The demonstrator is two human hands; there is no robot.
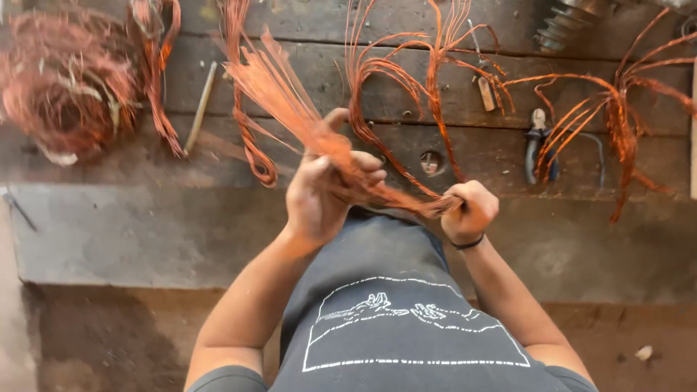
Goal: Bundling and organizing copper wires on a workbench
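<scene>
A bundle of thin copper wire strands (290, 101) runs from upper left down to the right, held in both hands in front of my chest. My left hand (323, 185) is closed around the middle of the bundle, fingers wrapped over the strands. My right hand (470, 209) is a fist gripping the bundle's lower end; a dark band circles its wrist. The free ends fan out and blur above my left hand.
A dark wooden workbench (109, 225) holds a round copper wire coil (65, 80) at far left, looped copper strands (428, 65) in the middle, and another tangle (617, 116) at right. Pliers (536, 141) lie near the right tangle. A thin rod (200, 105) lies at left.
</scene>
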